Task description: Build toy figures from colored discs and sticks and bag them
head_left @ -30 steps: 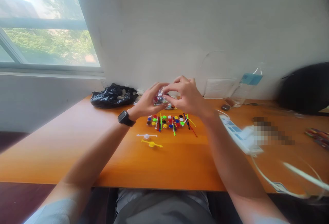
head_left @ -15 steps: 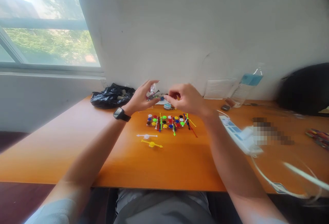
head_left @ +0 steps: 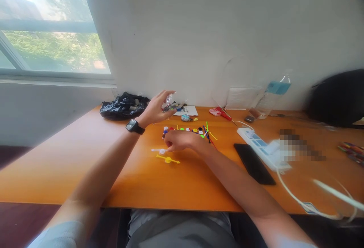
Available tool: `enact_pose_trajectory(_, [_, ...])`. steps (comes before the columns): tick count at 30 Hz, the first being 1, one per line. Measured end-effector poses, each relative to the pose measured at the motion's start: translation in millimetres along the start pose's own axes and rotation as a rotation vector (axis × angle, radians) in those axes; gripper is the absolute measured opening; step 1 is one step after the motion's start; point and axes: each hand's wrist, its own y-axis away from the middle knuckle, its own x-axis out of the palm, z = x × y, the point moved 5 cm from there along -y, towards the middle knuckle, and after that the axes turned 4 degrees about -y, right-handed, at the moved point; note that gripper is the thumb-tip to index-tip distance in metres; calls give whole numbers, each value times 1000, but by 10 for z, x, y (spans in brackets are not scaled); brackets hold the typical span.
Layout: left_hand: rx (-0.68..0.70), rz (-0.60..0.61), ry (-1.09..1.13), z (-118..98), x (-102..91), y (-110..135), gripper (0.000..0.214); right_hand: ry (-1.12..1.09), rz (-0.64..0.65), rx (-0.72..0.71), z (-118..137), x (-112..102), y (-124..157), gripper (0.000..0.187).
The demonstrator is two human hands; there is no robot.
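Observation:
My left hand is raised over the back of the table with thumb and fingers spread apart, and nothing shows in its grip. My right hand is low over the rows of small coloured round caps, its fingers curled down at their left end; whatever the fingertips hold is hidden. Just in front of that hand lies a white arrow spinner. Nearer to me is a yellow arrow spinner. Several loose coloured arrows lie across the right end of the caps, while the other arrows are mostly covered by the hand.
At the back left sits a black plastic bag. A round tin, a paper sheet and a red item lie along the wall. On the right are a black phone, a white power strip with cables, and a clear bottle.
My right hand has come down and to the left, from above the table onto the left end of the caps. The phone and red item are now uncovered. My left hand has hardly moved.

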Motion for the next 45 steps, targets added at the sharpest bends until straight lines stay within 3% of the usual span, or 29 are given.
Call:
enact_pose_trajectory(3, [-4,11,-12,-2,10,4,68,22,-19,-19,9,33,-6,43])
enact_pose_trajectory(8, [-5,16,-40,0,-1,7,68,40,-52,-67,78,-11,18,35])
enact_pose_trajectory(15, [1,-21,-127,85,-68,17,67,-127,-193,-162,91,-501,394,16])
enact_pose_trajectory(20, [-7,-18,-119,111,-62,18,69,-212,-437,-223,46,-954,926,18])
enact_pose_trajectory(25, [16,-1,-134,57,-8,12,69,-207,-799,-114,-141,-1244,1307,27])
enact_pose_trajectory(27, [25,9,-145,23,23,16,69,-173,-884,-55,-204,-1295,1374,27])
enact_pose_trajectory(32, [48,-7,-150,-72,136,37,70,-110,-924,11,-248,-1323,1340,22])
enact_pose_trajectory(38, [62,-37,-92,-180,274,67,71,33,-970,53,-80,-1244,1107,25])
enact_pose_trajectory(45, [62,-89,-4,-293,247,57,66,90,-1066,55,102,-1140,941,25])
